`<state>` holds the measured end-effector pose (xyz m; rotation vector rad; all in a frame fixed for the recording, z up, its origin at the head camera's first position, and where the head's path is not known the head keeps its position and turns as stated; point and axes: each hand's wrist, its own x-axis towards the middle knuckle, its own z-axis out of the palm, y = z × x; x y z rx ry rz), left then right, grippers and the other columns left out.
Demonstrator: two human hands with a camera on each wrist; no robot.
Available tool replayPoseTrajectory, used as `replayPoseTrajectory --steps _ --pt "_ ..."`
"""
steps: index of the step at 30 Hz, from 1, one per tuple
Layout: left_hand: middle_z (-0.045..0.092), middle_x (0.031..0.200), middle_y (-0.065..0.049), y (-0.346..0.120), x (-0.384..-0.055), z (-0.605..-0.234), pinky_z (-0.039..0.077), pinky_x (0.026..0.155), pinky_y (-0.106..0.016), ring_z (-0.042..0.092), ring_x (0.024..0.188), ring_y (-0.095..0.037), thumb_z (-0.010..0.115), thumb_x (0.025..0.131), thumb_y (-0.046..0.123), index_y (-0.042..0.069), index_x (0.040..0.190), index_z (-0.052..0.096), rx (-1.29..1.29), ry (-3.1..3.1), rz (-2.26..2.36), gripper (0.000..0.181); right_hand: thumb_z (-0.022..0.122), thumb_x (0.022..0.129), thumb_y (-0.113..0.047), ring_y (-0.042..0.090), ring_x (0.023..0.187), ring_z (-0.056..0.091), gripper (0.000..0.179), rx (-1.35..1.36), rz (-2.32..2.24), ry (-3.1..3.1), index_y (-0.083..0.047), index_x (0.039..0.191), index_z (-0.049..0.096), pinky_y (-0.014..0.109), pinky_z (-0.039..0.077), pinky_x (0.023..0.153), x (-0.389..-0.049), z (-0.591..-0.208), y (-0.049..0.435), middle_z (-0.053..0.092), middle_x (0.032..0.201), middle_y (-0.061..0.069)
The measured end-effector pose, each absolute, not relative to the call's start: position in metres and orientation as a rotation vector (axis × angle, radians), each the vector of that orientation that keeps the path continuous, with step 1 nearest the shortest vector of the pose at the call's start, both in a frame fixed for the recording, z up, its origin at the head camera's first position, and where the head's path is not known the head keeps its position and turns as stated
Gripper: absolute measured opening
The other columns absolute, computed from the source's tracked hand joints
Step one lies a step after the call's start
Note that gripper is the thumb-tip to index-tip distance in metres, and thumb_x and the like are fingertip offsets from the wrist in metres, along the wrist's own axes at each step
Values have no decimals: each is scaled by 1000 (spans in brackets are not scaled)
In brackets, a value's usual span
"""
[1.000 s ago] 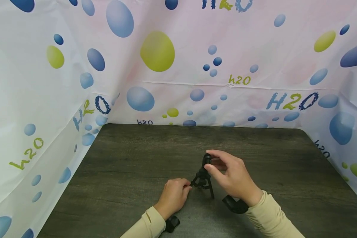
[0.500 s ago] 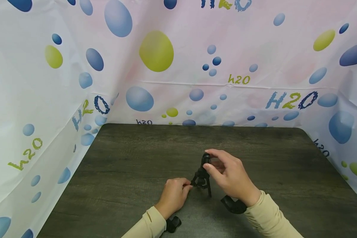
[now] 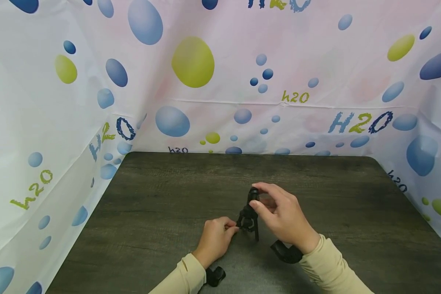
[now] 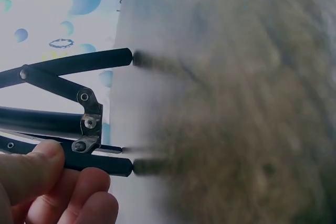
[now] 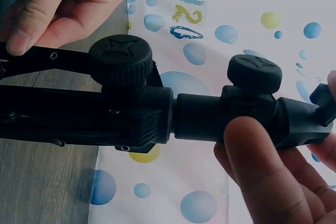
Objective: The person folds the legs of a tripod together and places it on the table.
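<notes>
A small black tripod point(image 3: 248, 213) stands upright at the table's middle, its feet on or very close to the surface. My right hand point(image 3: 287, 218) grips its top section between thumb and fingers. Low on the left side, my left hand point(image 3: 214, 240) pinches one leg. The left wrist view shows thumb and forefinger on that leg point(image 4: 102, 164), beside a hinged metal bracket point(image 4: 91, 121) and another leg point(image 4: 89, 62). In the right wrist view, my right thumb lies on the column just below a ridged knob point(image 5: 255, 74); a larger knob point(image 5: 121, 60) sits nearer the legs.
The dark wood-grain table point(image 3: 161, 192) extends around both hands. A white sheet point(image 3: 220, 53) with blue and green spots hangs behind it and along both sides. Black straps with camera mounts point(image 3: 287, 252) hang under the wrists.
The tripod's legs have drawn closer together, with the right leg's foot moving left. My left hand has shifted slightly up and to the right, while the right hand keeps its grip.
</notes>
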<state>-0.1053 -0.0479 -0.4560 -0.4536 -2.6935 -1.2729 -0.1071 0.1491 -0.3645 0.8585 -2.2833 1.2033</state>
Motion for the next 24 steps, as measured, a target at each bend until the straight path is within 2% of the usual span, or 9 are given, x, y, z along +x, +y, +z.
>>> replayPoseTrajectory --steps 18,24 --pt "72 79 1 -48 -107 -451 50 56 -23 62 66 -5 78 88 11 8 88 76 -434 -2741 -1393 4 69 92 4 20 87 73 41 862 1273 -2300 -1 131 59 26 58 70 -109 -361 147 64 112 13" --pt "70 79 1 -49 -107 -449 52 58 -23 64 68 -7 77 89 9 7 88 74 -485 -2772 -1386 4 68 95 -2 25 98 71 41 791 1297 -2406 0 134 56 27 58 77 -105 -358 151 63 120 15"
